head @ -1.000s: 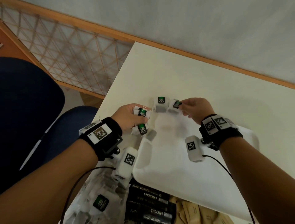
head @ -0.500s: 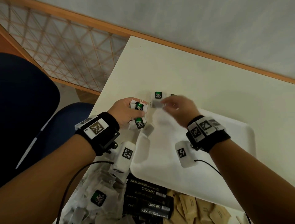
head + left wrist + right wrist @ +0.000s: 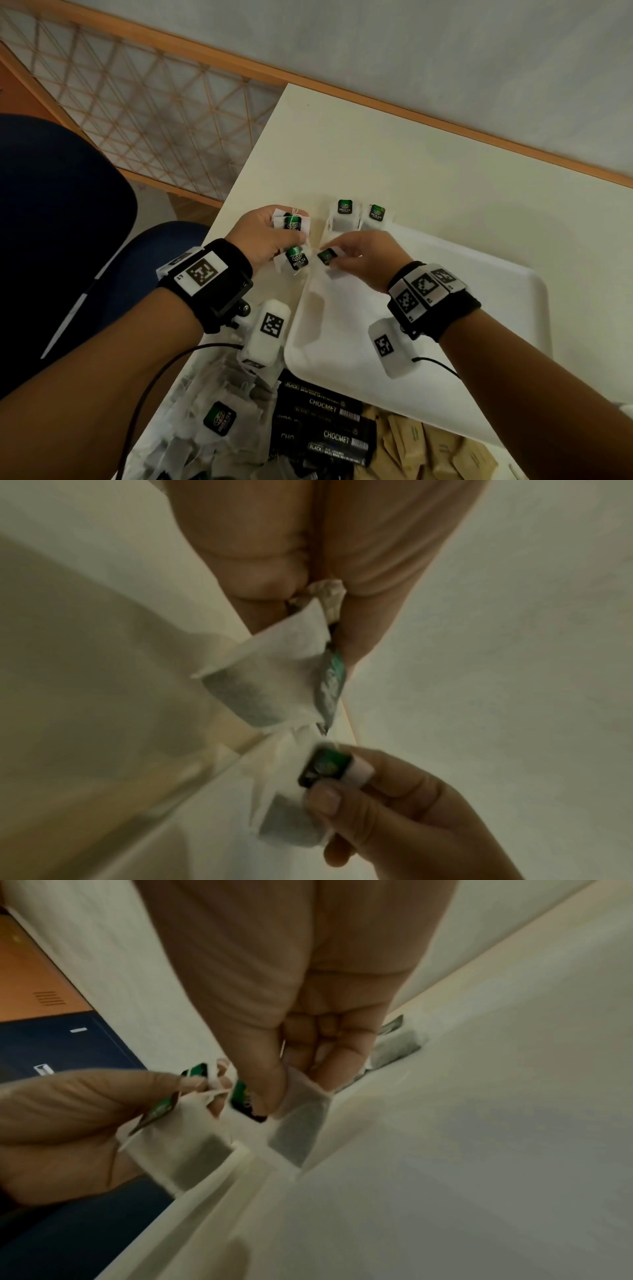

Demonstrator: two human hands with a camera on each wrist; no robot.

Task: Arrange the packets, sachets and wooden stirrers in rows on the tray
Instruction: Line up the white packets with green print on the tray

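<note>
A white tray [image 3: 479, 342] lies on the pale table. Two green tea bags [image 3: 344, 216] sit side by side at the tray's far left corner. My left hand [image 3: 270, 236] grips a bunch of tea bags [image 3: 295, 260] just left of that corner, and one of them hangs below my fingers [image 3: 260, 685]. My right hand [image 3: 363, 260] pinches a single tea bag [image 3: 328, 256] by its top between thumb and fingers, close to the left hand and over the tray's left rim [image 3: 298, 1123].
Near the table's front edge lie a heap of loose tea bags [image 3: 219, 418], black Chocmet stick packets [image 3: 329, 425] and brown paper sachets [image 3: 428, 445]. A blue chair [image 3: 68, 222] stands left of the table. A wood-trimmed wall runs behind.
My right hand left the second tea bag on the tray's far corner, came back to the left hand and now pinches another tea bag from the bunch.
</note>
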